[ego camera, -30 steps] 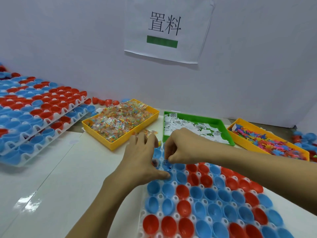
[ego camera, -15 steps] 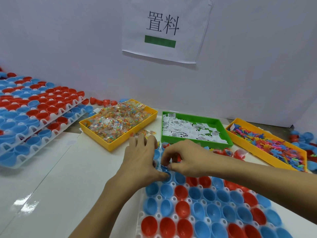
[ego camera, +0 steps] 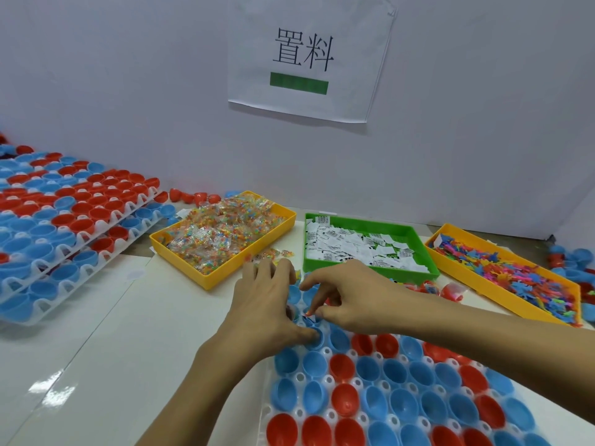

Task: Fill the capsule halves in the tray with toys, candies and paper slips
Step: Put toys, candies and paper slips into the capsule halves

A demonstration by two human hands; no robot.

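A white tray (ego camera: 266, 410) of blue and red capsule halves (ego camera: 343, 365) lies at the lower right. My left hand (ego camera: 267, 304) rests on its far left corner with the fingers spread forward. Its thumb touches the rim of a blue half (ego camera: 318, 341). My right hand (ego camera: 351, 300) hovers just right of it, fingers curled and index finger raised. Thumb and middle finger pinch a small item (ego camera: 308, 313), too small to identify, over that half. Both hands hide the tray's far left cups.
Behind the hands stand a yellow tray (ego camera: 225, 272) of candy packets, a green tray (ego camera: 415, 275) of paper slips and a yellow tray (ego camera: 502, 296) of coloured toys. Stacked capsule trays (ego camera: 64, 220) fill the left. Loose capsule halves (ego camera: 573, 259) lie at the far right.
My right hand has drawn back from the tray's far row to the cup at my left thumb, and its index finger has lifted. The left hand has stayed in place.
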